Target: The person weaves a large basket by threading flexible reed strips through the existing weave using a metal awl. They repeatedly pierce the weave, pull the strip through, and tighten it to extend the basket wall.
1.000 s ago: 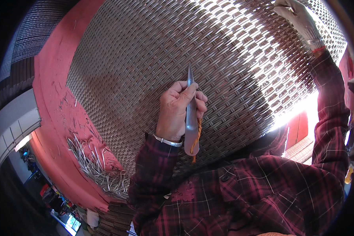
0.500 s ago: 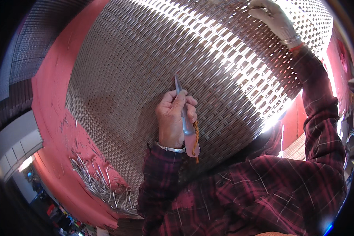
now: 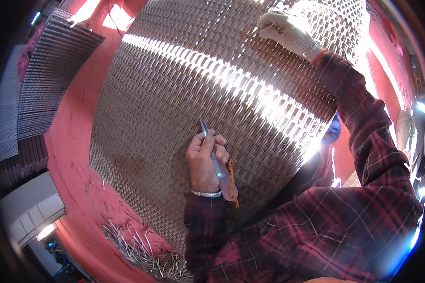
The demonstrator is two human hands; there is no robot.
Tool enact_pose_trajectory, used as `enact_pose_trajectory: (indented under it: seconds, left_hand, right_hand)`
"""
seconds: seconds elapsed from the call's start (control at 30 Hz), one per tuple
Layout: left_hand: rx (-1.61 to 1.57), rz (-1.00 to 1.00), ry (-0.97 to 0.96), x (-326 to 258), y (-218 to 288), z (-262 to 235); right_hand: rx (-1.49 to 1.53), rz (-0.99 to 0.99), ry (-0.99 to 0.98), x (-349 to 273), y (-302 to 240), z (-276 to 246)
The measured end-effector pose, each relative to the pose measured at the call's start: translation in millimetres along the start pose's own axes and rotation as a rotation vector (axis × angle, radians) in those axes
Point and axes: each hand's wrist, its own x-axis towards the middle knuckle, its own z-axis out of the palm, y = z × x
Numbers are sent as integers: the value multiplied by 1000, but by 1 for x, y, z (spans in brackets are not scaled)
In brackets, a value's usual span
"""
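Across most of the view, large woven wicker panel [image 3: 174, 118], grey-brown strands in a tight basket pattern, sunlit band across its upper part. Left hand [image 3: 205, 160], bare, fingers clamped on a pointed metal tool [image 3: 215, 158], tip against the weave. Right hand [image 3: 288, 30], white-gloved, fingers curled onto the panel's upper part. Loose strand ends [image 3: 141, 250] fringe the lower edge.

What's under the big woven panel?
Under the woven panel lies a red floor, with loose strand ends sticking out at its lower edge. Light shines through the weave, but whatever sits directly beneath it stays hidden.
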Motion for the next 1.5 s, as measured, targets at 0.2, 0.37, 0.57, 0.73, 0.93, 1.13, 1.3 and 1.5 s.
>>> enact_pose_trajectory:
  seconds: [0.2, 0.37, 0.57, 0.73, 0.93, 1.13, 1.3, 1.5]
  left_hand:
    - [-63, 21, 31, 3, -8, 8]
    - [-196, -78, 46, -1, 1, -7]
    - [-116, -40, -34, 5, 3, -3]
    - [-8, 182, 72, 3, -16, 9]
    - [11, 344, 6, 0, -24, 6]
    - [-233, 363, -151, -2, -24, -10]
    - [-310, 329, -266, -3, -20, -24]
    - [-460, 260, -284, -5, -18, -29]
  right_hand:
    - [-7, 82, -57, 6, -16, -2]
    - [-226, -153, 120, 35, -25, -6]
    - [-243, -128, 145, 43, -35, -10]
    - [-260, -106, 138, 29, -31, -6]
    - [-250, -113, 130, -6, 1, 15]
    - [-145, 48, 54, -4, 6, 18]
    - [-228, -19, 128, -5, 6, 12]
    - [-182, 77, 166, -5, -4, 4]
